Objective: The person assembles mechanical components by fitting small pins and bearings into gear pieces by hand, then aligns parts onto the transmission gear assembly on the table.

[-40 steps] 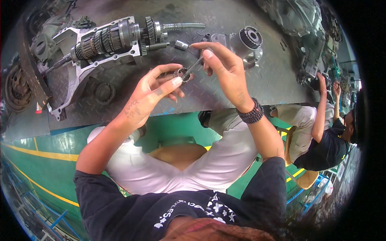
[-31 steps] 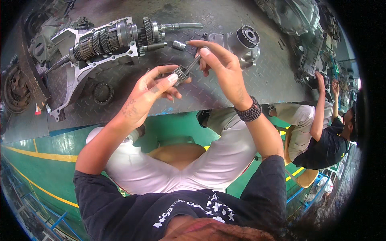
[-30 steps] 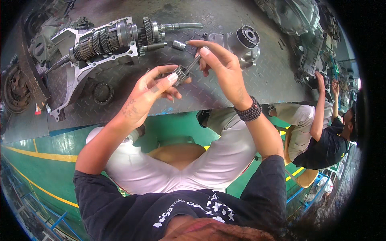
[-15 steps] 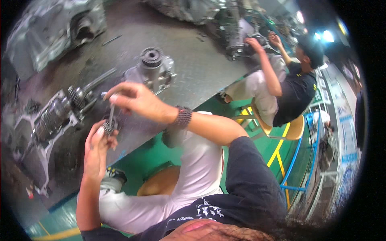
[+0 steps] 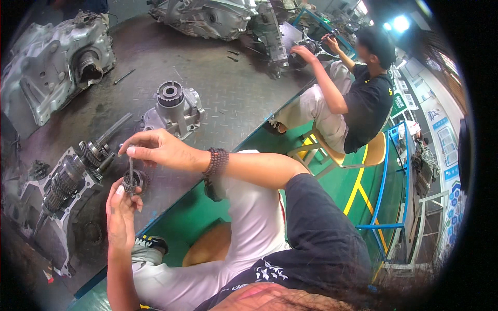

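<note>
Between the fingers of my left hand (image 5: 119, 212) is a small toothed gear (image 5: 137, 180), held up over the table edge. My right hand (image 5: 168, 151) pinches the top of a slim metal rod (image 5: 131, 165), whose lower end reaches down to the gear; whether it enters the gear's hole I cannot tell. Just beyond my right hand stands a metal housing with a round toothed collar on top (image 5: 171, 96). To the left of my hands lies an open casing with gear shafts (image 5: 65, 181).
A large cast gearbox housing (image 5: 54, 62) sits at the far left beside a thin tool (image 5: 124, 76). Another housing (image 5: 207, 18) lies at the back. On the right, a seated co-worker (image 5: 363, 103) handles parts at the steel table (image 5: 223, 83).
The view has shifted, so the table and its parts sit differently in the picture. My hands keep nearly the same hold on the gear and the rod. The co-worker's hands remain at their parts.
</note>
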`<state>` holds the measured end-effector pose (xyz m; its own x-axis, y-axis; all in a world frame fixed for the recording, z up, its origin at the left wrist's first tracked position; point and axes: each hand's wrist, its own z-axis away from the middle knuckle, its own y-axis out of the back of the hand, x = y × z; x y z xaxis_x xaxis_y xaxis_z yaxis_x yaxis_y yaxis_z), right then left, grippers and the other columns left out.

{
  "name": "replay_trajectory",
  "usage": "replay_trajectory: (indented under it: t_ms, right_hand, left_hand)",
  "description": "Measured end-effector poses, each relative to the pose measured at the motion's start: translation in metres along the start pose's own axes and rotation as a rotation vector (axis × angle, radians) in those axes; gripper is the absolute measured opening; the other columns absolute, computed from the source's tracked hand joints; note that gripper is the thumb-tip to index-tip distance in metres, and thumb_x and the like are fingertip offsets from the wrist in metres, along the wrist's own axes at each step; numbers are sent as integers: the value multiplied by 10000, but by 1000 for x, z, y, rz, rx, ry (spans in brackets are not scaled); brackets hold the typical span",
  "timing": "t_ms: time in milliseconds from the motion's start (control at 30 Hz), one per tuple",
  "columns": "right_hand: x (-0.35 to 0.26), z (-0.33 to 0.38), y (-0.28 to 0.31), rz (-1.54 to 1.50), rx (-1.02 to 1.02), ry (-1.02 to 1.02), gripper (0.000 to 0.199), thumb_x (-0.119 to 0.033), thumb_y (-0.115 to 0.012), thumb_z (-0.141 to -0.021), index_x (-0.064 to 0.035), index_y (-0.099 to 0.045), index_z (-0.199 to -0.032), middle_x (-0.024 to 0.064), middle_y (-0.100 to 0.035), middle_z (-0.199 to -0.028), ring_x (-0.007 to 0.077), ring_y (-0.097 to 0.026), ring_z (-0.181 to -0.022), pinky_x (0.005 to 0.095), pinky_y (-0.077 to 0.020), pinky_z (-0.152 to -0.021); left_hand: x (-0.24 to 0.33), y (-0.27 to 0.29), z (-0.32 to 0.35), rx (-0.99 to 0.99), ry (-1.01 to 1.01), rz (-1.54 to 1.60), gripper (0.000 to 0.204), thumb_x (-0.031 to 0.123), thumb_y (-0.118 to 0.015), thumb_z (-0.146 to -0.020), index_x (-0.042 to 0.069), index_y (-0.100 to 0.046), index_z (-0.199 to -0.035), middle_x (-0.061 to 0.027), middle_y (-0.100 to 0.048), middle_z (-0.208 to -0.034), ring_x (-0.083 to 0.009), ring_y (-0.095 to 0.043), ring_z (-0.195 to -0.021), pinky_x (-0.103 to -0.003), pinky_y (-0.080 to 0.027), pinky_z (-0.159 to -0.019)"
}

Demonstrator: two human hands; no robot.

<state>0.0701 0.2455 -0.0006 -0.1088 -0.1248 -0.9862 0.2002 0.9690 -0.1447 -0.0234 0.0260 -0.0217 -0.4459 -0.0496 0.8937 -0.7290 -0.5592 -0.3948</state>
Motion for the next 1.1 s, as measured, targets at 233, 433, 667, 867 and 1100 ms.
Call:
replay_trajectory:
  t_ms: [233,433,667,867,1100]
  right_hand:
    - [-2,5,0,75,-35,68,330,-326,-647,-1039,-72,-733,-1232,-44,-658,-884,42,-526,-731,237,-463,-658]
    - [-8,6,1,63,2,34,329,-331,-653,-1034,-107,-735,-1259,-38,-681,-908,44,-555,-749,233,-478,-674]
    - [-8,7,1,81,-19,52,324,-313,-651,-1032,-90,-737,-1251,-29,-693,-941,44,-570,-789,240,-493,-704]
    - [-4,6,-2,115,-58,105,326,-300,-653,-1035,-74,-724,-1260,-18,-704,-990,56,-588,-854,258,-504,-764]
    - [-7,6,-2,104,-50,86,337,-299,-647,-1039,-66,-713,-1273,-7,-691,-961,65,-593,-841,261,-507,-764]
  left_hand:
    - [0,-4,1,10,-5,2,468,374,-539,-1047,37,-540,-1372,-93,-667,-1072,-139,-581,-841,-296,-443,-767]
    - [1,-3,1,7,14,3,432,350,-505,-1081,71,-528,-1411,-47,-658,-1060,-117,-574,-833,-282,-430,-746]
    - [2,-7,0,7,1,-19,448,359,-539,-1045,42,-545,-1361,-92,-671,-1077,-137,-575,-841,-296,-444,-764]
    - [1,-5,0,-1,-7,-20,438,353,-537,-1048,42,-548,-1356,-94,-670,-1078,-136,-573,-837,-296,-444,-758]
    - [3,-5,-1,0,4,-7,431,342,-525,-1060,43,-544,-1370,-89,-666,-1082,-136,-573,-836,-294,-444,-758]
